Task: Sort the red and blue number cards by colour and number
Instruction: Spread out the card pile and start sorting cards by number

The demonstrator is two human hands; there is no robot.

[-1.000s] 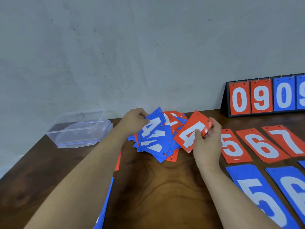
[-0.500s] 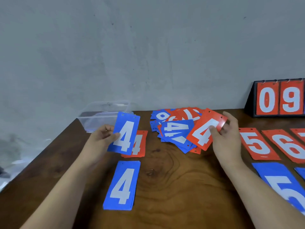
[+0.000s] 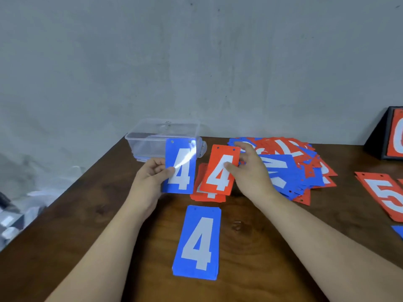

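Note:
My left hand (image 3: 150,177) holds a blue 4 card (image 3: 180,166) upright by its left edge. My right hand (image 3: 248,171) holds a red 4 card (image 3: 219,171) just over a small stack of red 4 cards (image 3: 207,196) lying on the table. A stack of blue 4 cards (image 3: 197,243) lies nearer me, in front of both hands. The unsorted heap of red and blue cards (image 3: 292,168) spreads out behind and to the right of my right hand. A stack of red 5 cards (image 3: 383,195) lies at the right edge.
A clear plastic box (image 3: 161,138) stands against the wall behind the blue card. A black flip scoreboard (image 3: 390,136) stands at the far right. The wooden table (image 3: 250,247) ends in an edge on the left, with clutter below on the floor.
My right hand has carried the red 4 card left, from the heap to over the red 4 stack. My left hand still holds the blue 4. The view has swung left.

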